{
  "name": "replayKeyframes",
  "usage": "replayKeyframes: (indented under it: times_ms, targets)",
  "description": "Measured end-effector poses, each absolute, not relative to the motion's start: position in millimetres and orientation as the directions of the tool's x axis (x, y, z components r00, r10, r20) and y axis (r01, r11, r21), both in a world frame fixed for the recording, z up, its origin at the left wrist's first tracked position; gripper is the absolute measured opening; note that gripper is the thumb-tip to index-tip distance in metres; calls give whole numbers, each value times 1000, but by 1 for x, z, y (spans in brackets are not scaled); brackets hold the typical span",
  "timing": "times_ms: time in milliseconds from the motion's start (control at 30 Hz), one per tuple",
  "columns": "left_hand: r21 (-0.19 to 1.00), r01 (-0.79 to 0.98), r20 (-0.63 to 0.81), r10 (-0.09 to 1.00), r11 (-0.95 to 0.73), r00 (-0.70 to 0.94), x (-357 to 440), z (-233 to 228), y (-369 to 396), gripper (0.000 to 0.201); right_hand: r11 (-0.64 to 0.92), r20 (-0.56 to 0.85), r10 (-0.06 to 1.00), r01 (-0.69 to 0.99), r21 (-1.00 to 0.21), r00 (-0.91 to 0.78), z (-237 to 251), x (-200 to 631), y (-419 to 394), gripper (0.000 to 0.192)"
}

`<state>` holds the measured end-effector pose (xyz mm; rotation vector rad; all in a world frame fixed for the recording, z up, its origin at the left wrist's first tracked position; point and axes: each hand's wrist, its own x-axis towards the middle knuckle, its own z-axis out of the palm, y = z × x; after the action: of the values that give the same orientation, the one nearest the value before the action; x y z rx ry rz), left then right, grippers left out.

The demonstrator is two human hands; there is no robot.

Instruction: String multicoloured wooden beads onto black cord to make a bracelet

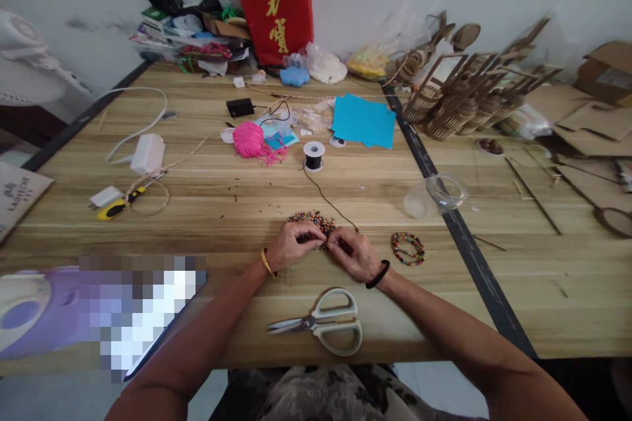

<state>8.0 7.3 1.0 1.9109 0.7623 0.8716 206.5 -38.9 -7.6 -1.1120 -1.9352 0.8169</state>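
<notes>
While both hands, left hand (291, 244) and right hand (353, 251), pinch beads (311, 218) onto the black cord (330, 200) beyond the scissors (320, 325), one slip could scatter them across the desk (222, 203).

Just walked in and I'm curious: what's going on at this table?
A person sits at a wooden table, both hands working at a pile of small coloured beads. The left hand and right hand meet over the pile, pinching something small. A thin dark cord runs from there to a spool. A finished bead bracelet lies to the right, scissors in front.
</notes>
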Motion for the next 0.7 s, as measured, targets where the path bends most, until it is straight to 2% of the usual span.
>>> replayKeyframes:
  times_ms: [700]
  targets:
    - [896,106,300,763,-432,573,9,0,8,15,450,326,882,407,-795,-340,-10,206,-38,12]
